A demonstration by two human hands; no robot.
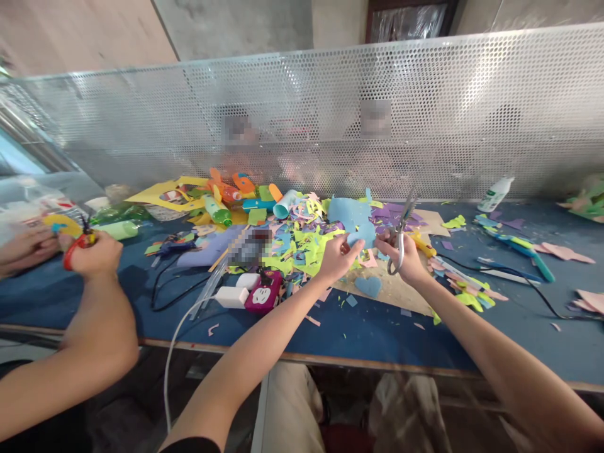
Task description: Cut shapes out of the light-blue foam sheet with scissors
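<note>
My left hand [338, 258] pinches the lower left edge of a light blue piece of paper [348, 212] above the heap of scraps. On the paper's right side, my right hand [406, 257] has its fingers through the handles of a pair of scissors [403, 228], whose blades point up and away. My right fingertips are close to the paper's lower right edge; whether they touch it I cannot tell. Below both hands lies a small blue paper cutout [368, 286] on a tan sheet [394, 296]. Yellow-green paper scraps [302, 248] are piled to the left.
At far left, another person's hand [97, 251] holds red-handled scissors [75, 250]. A purple power socket block [264, 292] with white plugs stands near the front edge. A glue bottle [495, 193] leans by the perforated metal screen [425, 138]. A yellow-handled tool [423, 244] lies beside my right hand.
</note>
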